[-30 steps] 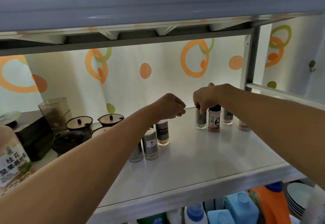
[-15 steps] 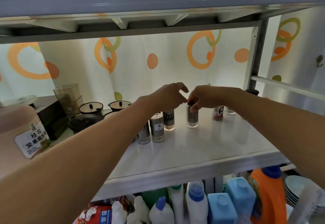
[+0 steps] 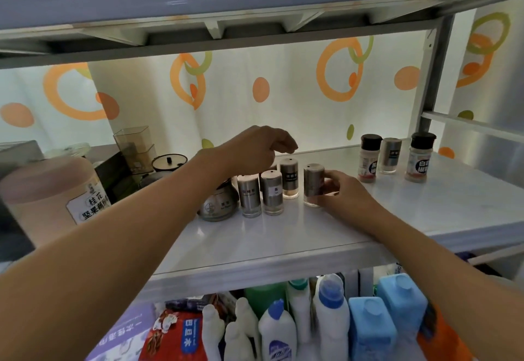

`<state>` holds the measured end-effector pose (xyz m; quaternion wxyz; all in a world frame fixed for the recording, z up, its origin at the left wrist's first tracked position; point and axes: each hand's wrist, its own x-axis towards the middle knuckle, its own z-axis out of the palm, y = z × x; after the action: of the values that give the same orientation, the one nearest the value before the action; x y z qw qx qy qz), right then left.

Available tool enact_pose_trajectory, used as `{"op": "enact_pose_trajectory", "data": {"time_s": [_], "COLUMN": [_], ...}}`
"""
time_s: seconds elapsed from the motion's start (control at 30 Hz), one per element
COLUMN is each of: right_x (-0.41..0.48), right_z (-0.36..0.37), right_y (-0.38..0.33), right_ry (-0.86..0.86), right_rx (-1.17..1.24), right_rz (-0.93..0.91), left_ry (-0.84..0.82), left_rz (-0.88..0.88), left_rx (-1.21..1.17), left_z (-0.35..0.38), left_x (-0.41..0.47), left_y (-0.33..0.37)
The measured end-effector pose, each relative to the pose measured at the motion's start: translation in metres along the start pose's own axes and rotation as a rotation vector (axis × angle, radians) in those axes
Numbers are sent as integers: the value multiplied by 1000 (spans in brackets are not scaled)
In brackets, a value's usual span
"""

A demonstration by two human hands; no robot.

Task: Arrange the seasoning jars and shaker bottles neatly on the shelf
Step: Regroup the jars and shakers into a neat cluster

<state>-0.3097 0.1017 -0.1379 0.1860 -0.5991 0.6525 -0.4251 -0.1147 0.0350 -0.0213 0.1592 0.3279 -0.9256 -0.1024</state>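
Right hand (image 3: pixel 341 190) fingers closed round upright steel-sleeved glass shaker (image 3: pixel 314 184), just right of steel shaker row (image 3: pixel 272 192) on white shelf (image 3: pixel 283 244). Left hand (image 3: pixel 255 149) hovers over row, loosely curled, holding nothing; right hand nearer.

The right hand (image 3: pixel 338 190) covers the right side and lower part of the shaker (image 3: pixel 313 183) it grips, so the label there cannot be read. The left hand (image 3: pixel 259 148) hangs in front of whatever stands behind the steel shakers; only a sliver shows there, too little to name. The left forearm hides the left part of the round steel pot (image 3: pixel 219 204) and the dark jars behind it. Labels on the steel shakers (image 3: pixel 273 192) are too small to read. The big pink jar (image 3: pixel 48 190) is blurred. The bottles (image 3: pixel 329 318) below run off the bottom edge, as do both arms.
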Motion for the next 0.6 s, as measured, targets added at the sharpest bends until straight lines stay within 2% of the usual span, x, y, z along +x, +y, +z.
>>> {"op": "enact_pose_trajectory", "data": {"time_s": [0.2, 0.6], "right_x": [-1, -2], "right_z": [8, 19], "right_y": [2, -4], "right_ry": [28, 36], "right_rx": [-60, -154], "right_rz": [-46, -44], "left_ry": [57, 19], "left_rz": [36, 23], "left_rx": [50, 256], "left_z": [-9, 13], "left_x": [-23, 1], "left_y": [2, -12]}}
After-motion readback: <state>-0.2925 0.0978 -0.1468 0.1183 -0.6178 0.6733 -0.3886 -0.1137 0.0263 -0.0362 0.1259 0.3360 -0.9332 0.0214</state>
